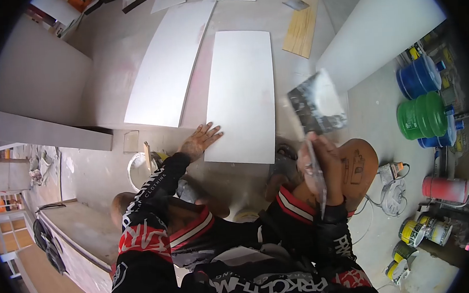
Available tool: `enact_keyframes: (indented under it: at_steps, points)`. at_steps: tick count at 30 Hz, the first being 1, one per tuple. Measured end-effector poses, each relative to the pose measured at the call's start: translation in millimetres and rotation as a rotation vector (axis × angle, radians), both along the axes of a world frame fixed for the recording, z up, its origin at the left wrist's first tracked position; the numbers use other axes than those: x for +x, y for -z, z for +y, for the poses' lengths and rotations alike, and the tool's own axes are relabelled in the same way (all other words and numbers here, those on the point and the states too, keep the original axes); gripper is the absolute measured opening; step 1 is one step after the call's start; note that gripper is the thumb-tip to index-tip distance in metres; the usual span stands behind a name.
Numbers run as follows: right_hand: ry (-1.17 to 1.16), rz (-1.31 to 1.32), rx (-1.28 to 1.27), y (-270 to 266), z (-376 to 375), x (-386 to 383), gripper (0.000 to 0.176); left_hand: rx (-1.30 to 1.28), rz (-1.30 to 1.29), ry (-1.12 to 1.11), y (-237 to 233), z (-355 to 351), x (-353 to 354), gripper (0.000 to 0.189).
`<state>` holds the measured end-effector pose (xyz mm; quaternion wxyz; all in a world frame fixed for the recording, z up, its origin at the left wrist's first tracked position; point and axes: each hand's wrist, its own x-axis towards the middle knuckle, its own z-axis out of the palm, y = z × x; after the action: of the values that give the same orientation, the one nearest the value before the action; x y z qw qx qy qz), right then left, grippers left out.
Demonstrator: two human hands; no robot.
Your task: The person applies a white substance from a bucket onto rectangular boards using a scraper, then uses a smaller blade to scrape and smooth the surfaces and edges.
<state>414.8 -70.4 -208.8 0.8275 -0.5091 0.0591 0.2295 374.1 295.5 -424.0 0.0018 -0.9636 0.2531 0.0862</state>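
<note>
A long white panel (242, 97) lies flat in front of me. My left hand (202, 140) rests on its lower left edge, fingers spread and holding nothing. On the other side, my right hand (321, 162) is closed around a flat dark spreader blade (318, 104) with a thick white paste on its face, raised off the panel's right side. A second thin flat blade (319, 181) shows nearly edge-on against the same hand; its grip is partly hidden.
Another white panel (170, 64) lies to the left. A wooden board (301, 32) and a grey sheet (295, 3) are at the far right. A white bucket (138, 171) stands by my left forearm. Water jugs (421, 115), a red can (445, 189) and a corded sander (394, 196) line the right.
</note>
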Motion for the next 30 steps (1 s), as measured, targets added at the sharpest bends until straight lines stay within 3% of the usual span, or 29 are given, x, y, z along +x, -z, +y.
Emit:
enact_keyframes:
  at_steps: [4, 6, 7, 8, 9, 10, 12, 13, 15, 16, 18, 19, 20, 21, 22, 23, 24, 26, 27, 29, 30]
  points:
    - [-0.134, 0.042, -0.138, 18, 32, -11, 0.029, 0.104, -0.067, -0.002, -17, 2, -11, 0.056]
    - [-0.164, 0.067, -0.082, 22, 46, -15, 0.032, -0.291, 0.432, -0.450, -71, -16, -9, 0.051]
    - [-0.197, 0.057, -0.170, 23, 52, -18, 0.032, -0.297, 0.435, -0.458, -90, -26, -13, 0.051]
    - [-0.232, 0.047, -0.257, 23, 58, -21, 0.033, -0.978, 0.619, -0.719, -108, -37, -20, 0.050]
    - [-0.262, 0.163, -0.186, 16, 65, -25, 0.026, -1.681, 0.759, -0.949, -124, -48, -27, 0.051]
    - [-0.273, 0.162, -0.187, 15, 73, -29, 0.026, -1.686, 0.751, -0.957, -141, -56, -35, 0.051]
    - [-0.479, 0.213, -0.203, 15, 88, -38, 0.026, -2.189, 0.855, -0.760, -164, -73, -53, 0.051]
    - [-0.632, 0.215, -0.266, 26, 94, -40, 0.027, -2.193, 0.852, -0.766, -166, -82, -58, 0.051]
    - [-0.585, 0.224, -0.149, 34, 114, -58, 0.028, -2.315, 0.469, -1.068, -167, -90, -63, 0.054]
    - [-0.533, 0.231, -0.035, 38, 120, -66, 0.029, -2.318, 0.471, -1.068, -163, -80, -65, 0.054]
    - [-0.572, 0.244, -0.047, 61, 114, -68, 0.034, -1.923, 0.187, -1.198, -152, -57, -72, 0.052]
    - [-0.480, 0.281, 0.009, 62, 114, -67, 0.031, -1.779, -0.045, -1.183, -168, -60, -69, 0.051]
    - [-0.395, 0.317, 0.059, 62, 110, -63, 0.028, -1.794, -0.053, -1.197, -174, -56, -72, 0.051]
    - [-0.394, 0.508, 0.155, 51, 105, -55, 0.031, -1.532, -0.274, -1.006, -177, -50, -77, 0.049]
    - [-0.405, 0.511, 0.145, 39, 107, -51, 0.031, -1.251, -0.464, -0.805, -185, -45, -79, 0.048]
    - [-0.342, 0.598, 0.235, 27, 111, -48, 0.031, -1.216, -0.515, -0.621, -195, -43, -79, 0.049]
    - [-0.274, 0.686, 0.325, 19, 116, -45, 0.031, -1.219, -0.519, -0.629, -194, -37, -77, 0.049]
    - [-0.290, 0.679, 0.357, 10, 123, -45, 0.037, -1.032, -0.587, -0.057, -190, -25, -72, 0.053]
    - [-0.382, 0.607, 0.409, 6, 127, -45, 0.037, -1.043, -0.593, -0.065, -193, -25, -74, 0.053]
    - [-0.480, 0.534, 0.440, 1, 133, -41, 0.037, -0.781, -0.463, -0.120, -206, -30, -83, 0.057]
    - [-0.530, 0.344, 0.397, 0, 134, -37, 0.038, -0.793, -0.471, -0.128, -210, -29, -84, 0.057]
